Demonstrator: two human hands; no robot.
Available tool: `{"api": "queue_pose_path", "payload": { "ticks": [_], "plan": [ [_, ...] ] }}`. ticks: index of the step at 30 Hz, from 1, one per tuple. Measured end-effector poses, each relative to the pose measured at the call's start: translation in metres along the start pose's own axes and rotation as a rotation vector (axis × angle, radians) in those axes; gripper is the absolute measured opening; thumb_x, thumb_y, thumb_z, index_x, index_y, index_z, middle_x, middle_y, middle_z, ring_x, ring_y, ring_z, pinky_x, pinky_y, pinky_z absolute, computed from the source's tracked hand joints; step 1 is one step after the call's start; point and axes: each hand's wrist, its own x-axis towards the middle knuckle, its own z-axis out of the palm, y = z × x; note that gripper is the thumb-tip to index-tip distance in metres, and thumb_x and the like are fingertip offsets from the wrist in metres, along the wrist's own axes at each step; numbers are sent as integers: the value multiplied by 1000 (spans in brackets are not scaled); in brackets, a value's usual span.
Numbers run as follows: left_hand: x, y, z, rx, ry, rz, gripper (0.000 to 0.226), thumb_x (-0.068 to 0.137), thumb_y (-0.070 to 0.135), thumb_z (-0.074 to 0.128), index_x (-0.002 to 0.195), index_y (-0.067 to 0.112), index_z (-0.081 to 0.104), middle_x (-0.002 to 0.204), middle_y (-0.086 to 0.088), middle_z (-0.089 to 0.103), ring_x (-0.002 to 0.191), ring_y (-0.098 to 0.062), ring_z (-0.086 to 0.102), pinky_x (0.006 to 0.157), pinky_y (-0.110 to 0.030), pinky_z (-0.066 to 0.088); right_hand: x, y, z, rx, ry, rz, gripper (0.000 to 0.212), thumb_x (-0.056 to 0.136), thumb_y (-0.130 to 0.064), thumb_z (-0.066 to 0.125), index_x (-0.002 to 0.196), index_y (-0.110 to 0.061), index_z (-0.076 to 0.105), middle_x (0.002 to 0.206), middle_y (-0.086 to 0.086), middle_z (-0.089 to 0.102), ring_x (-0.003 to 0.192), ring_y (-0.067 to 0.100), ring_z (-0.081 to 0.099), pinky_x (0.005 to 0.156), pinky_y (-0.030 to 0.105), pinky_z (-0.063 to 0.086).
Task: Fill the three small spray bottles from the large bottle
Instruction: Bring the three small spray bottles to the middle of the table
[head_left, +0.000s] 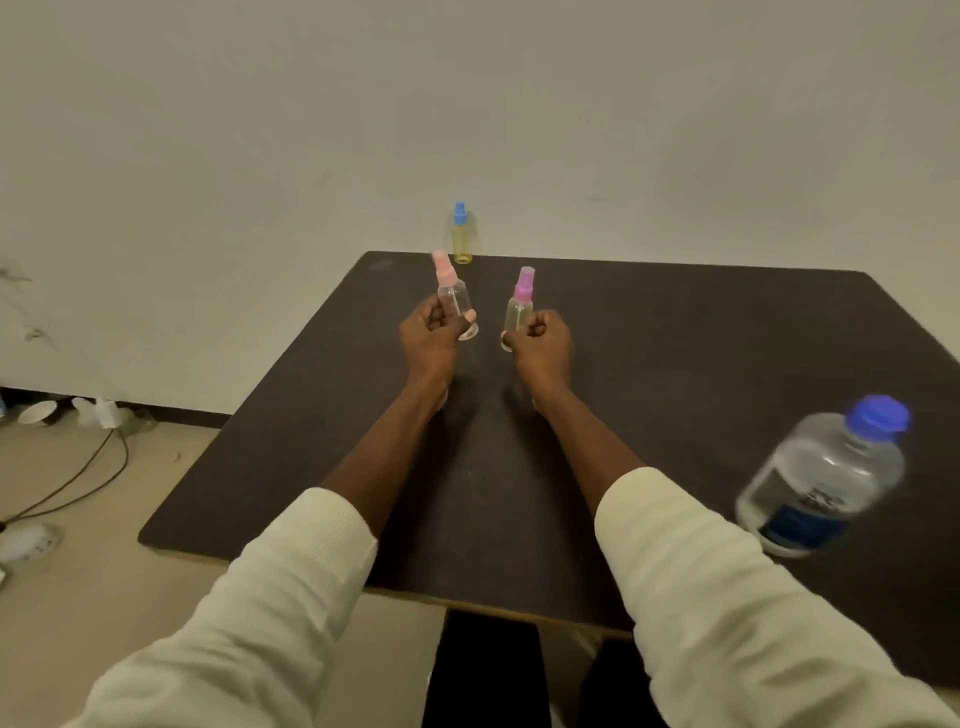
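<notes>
My left hand (431, 338) grips a small clear spray bottle with a pink top (453, 293), tilted a little to the left above the dark table (675, 353). My right hand (543, 340) is closed around a second small bottle with a purple top (519, 306), held nearly upright. A third small bottle, yellowish with a blue top (461, 236), stands alone at the table's far edge by the wall. The large clear bottle with a blue cap and dark label (826, 478) stands capped at the right, near the front edge, away from both hands.
A pale wall rises directly behind the table. On the floor to the left lie dark cables (78, 478), a white power strip (26, 540) and some white litter along the baseboard (98, 413). My dark trouser legs show under the table's front edge.
</notes>
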Motion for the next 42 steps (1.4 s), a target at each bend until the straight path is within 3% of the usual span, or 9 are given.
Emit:
{"api": "queue_pose_path", "payload": {
  "ticks": [4,11,14,19,23,27,34,37,42],
  "plan": [
    [-90,20,-9,-14,-82,6,30,85,-1,75,113,8,70,101,-5,74,89,-11,70,74,-18,56,-70,-7,-55,19,2,-41,21,78,-11,76,86,-16,57,88,1,66,77,12,63,61,20,45],
    [-184,9,-4,56,-298,-13,29,87,7,76,113,15,69,103,-1,75,98,-13,72,83,-21,57,-148,14,-140,-27,-52,-62,22,83,-11,73,100,-20,62,97,-6,69,91,8,66,79,26,54],
    [-190,6,0,136,-360,42,28,89,10,74,115,20,68,100,9,74,95,0,70,81,-15,56,-156,20,-158,-49,-72,-70,18,87,-10,68,101,-21,65,97,-6,70,93,8,66,81,26,54],
    [-184,2,-1,208,-300,44,42,88,9,74,128,12,61,119,-2,70,110,-12,67,92,-26,55,-154,25,-155,-131,-145,-62,22,91,-7,62,108,-20,65,102,-4,69,95,8,64,76,23,49],
    [-183,-2,-5,173,-263,-11,36,88,5,74,121,14,64,107,3,73,101,-11,70,83,-21,58,-153,25,-138,-183,-201,-129,25,92,-5,59,106,-25,63,98,-10,68,92,0,62,75,19,49],
    [-181,-7,-6,182,-279,-17,40,87,6,74,125,12,62,112,0,71,105,-12,68,88,-23,56,-151,32,-132,-226,-207,-163,27,91,-3,56,103,-26,65,93,-8,69,88,4,63,76,25,53],
    [-180,-10,-7,203,-307,-4,42,85,9,78,123,15,61,111,2,70,103,-8,67,84,-16,55,-151,35,-135,-263,-167,-174,30,91,-1,56,101,-30,57,97,-8,64,90,5,60,73,22,46],
    [-180,-11,-7,207,-335,13,45,84,10,79,125,15,61,112,4,70,101,-3,68,82,-12,54,-149,38,-141,-303,-163,-157,26,92,-6,58,106,-28,56,101,-10,61,91,4,56,69,14,38],
    [-178,-11,-6,243,-380,19,47,85,12,78,128,17,61,119,4,71,110,-4,67,94,-24,55,-145,40,-150,-318,-166,-143,27,92,-10,60,116,-23,58,112,-4,62,103,11,57,82,24,43]
  ]
}}
